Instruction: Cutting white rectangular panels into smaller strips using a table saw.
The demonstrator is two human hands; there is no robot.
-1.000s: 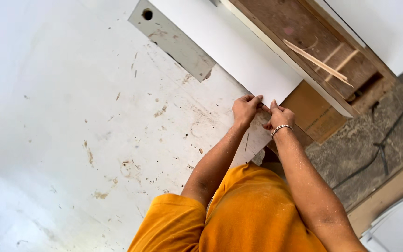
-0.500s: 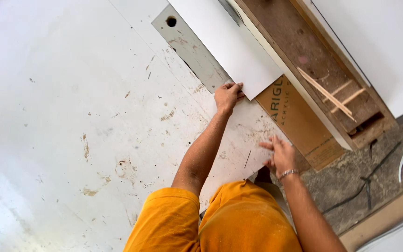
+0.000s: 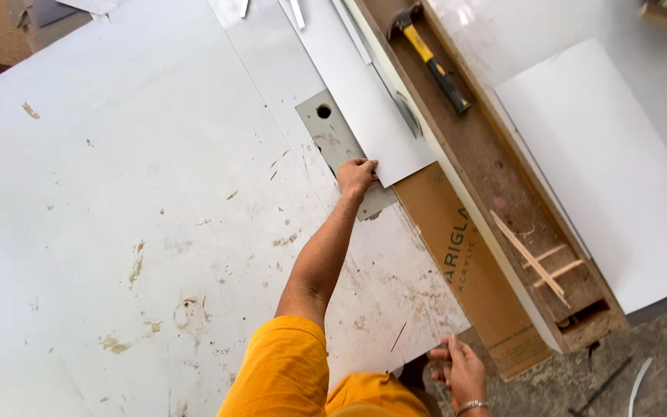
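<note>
Thin, stiff, slick sheet [image 3: 364,100], light but floppy over its length; best held at edges. Left hand [image 3: 355,176] pinching its near corner; right hand [image 3: 461,371] gripping panel [image 3: 380,301] edge, fingers curled.

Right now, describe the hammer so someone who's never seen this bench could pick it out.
Start at the big white table, then go to the long brown wooden trough along its right edge. The hammer lies at the trough's far end, head away from the person. Its yellow-and-black handle sets it apart from the pale wood slivers at the near end.
</note>
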